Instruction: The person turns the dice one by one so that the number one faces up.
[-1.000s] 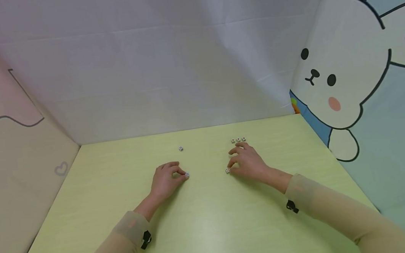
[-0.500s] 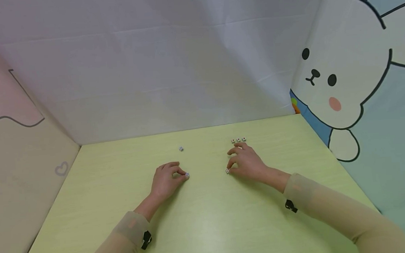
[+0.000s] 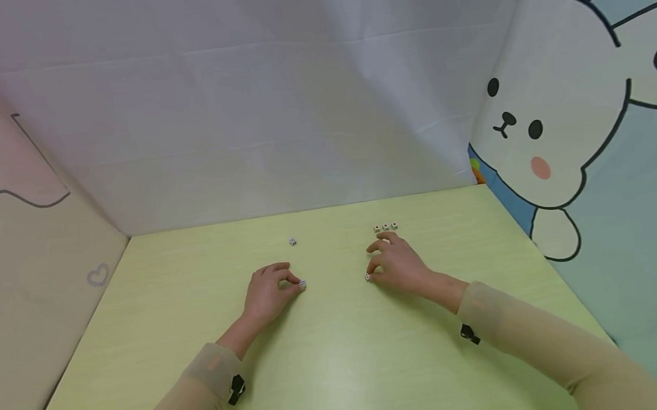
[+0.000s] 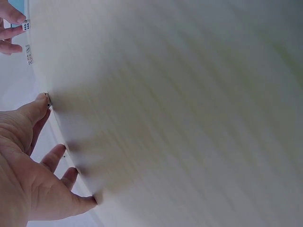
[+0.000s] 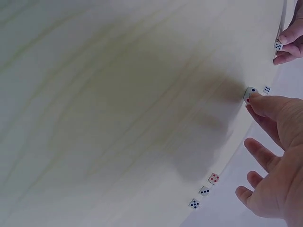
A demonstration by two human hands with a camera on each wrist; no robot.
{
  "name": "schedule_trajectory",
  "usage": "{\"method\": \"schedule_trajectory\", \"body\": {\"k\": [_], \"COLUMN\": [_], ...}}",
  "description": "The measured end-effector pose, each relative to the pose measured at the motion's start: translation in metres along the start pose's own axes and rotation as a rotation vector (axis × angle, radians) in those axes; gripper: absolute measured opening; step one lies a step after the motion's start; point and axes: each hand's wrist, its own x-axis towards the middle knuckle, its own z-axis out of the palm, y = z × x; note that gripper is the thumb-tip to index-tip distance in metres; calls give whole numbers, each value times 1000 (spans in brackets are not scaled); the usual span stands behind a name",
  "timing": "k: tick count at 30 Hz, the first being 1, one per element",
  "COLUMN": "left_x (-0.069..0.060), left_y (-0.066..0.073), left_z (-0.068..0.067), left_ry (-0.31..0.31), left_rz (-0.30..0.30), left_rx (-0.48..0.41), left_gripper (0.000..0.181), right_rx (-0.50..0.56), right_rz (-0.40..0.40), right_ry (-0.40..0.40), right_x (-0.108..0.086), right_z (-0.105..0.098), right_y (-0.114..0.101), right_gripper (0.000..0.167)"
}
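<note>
Left sleeve point(image 3: 185, 401): long, plain beige. Left cuff point(image 3: 209, 360) greyer, faint reddish patch. Small angular black piece point(image 3: 236, 389) beside it, details too small to read. Right sleeve point(image 3: 541, 336): same beige, creased near elbow; greyish right cuff point(image 3: 486, 308), similar black fitting point(image 3: 470, 334). Left hand point(image 3: 269, 295), right hand point(image 3: 401, 266): bare.

In the right wrist view, the row's middle die point(image 5: 204, 191) reads three dark pips, its lower die point(image 5: 194, 204) five, its upper die point(image 5: 214, 178) red pips, count unclear. The partly covered die point(image 5: 248, 91) in the right fingers point(image 5: 272, 106) shows dark and red pips. A heart outline point(image 3: 98, 275) marks the left wall point(image 3: 34, 326).
</note>
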Motion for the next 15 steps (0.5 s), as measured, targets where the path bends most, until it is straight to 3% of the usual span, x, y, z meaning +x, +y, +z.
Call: {"method": "schedule_trajectory", "body": {"k": [7,15], "left_x": [0,0], "left_y": [-1,-2], "left_z": [1,1], "left_ry": [-2,3], "left_rz": [1,6], "left_rx": [-8,-3], "left_gripper": [12,11], "right_rx": [34,381], "right_rz": [45,176], "right_ry": [-1,80], "right_x": [-2,-11], "right_z": [2,0], "right_y": [0,2], "right_gripper": [7,4]}}
